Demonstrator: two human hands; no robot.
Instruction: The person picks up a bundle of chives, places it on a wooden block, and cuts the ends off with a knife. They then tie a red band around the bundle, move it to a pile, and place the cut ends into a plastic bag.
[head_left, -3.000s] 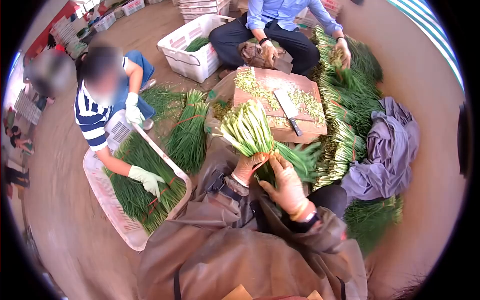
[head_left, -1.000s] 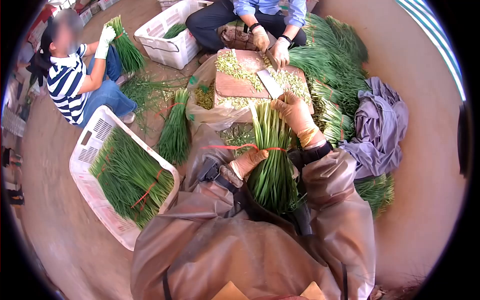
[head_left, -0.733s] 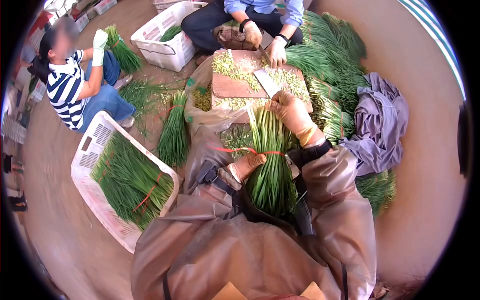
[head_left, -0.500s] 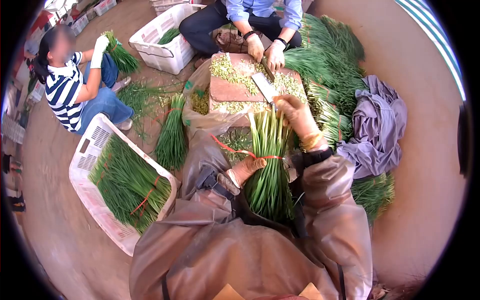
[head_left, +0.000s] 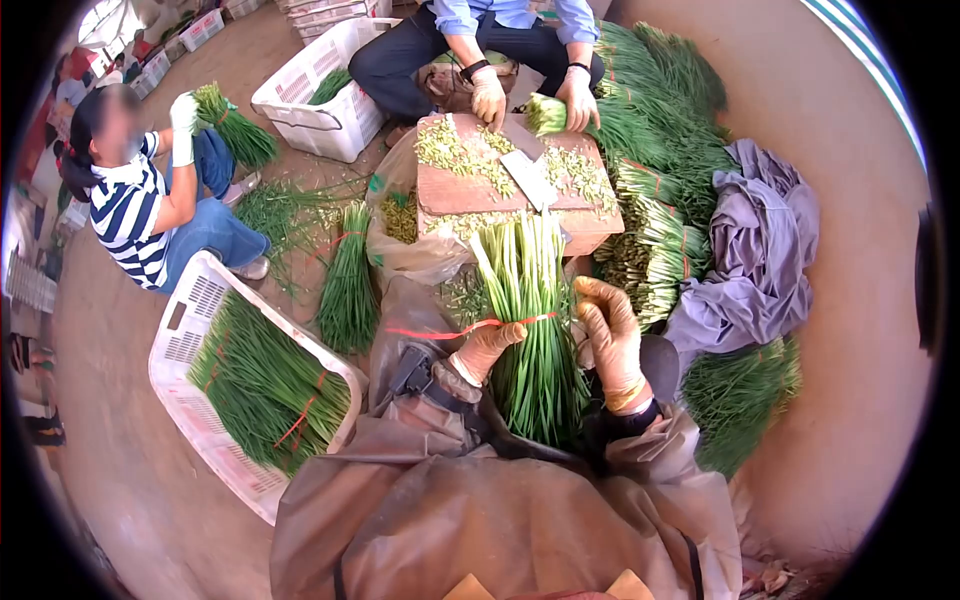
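Observation:
A bunch of garlic chives [head_left: 532, 370] stands upright before my chest, pale cut ends up, with a red tie [head_left: 470, 328] round it and a loose tail pointing left. Gloved, my left hand [head_left: 490, 350] grips the bunch's left side at the tie. Just right of the bunch, my right hand [head_left: 612, 335] is raised with fingers curved and apart, holding nothing. Beyond the bunch, a cleaver [head_left: 530, 180] lies on a wooden chopping block [head_left: 465, 195] strewn with chopped pale stem ends.
Across the block, a co-worker's gloved hands [head_left: 578, 98] touch another chive bunch. A second person [head_left: 140, 190] sits far left holding chives. Tied chives fill a white crate [head_left: 165, 360] at left. Chives pile up [head_left: 665, 110] at right beside a grey-purple cloth [head_left: 755, 250].
My right hand has come down from the bunch's cut ends to its right side, fingers spread. My left hand keeps its grip. The co-worker's hands moved apart, one now on a chive bunch.

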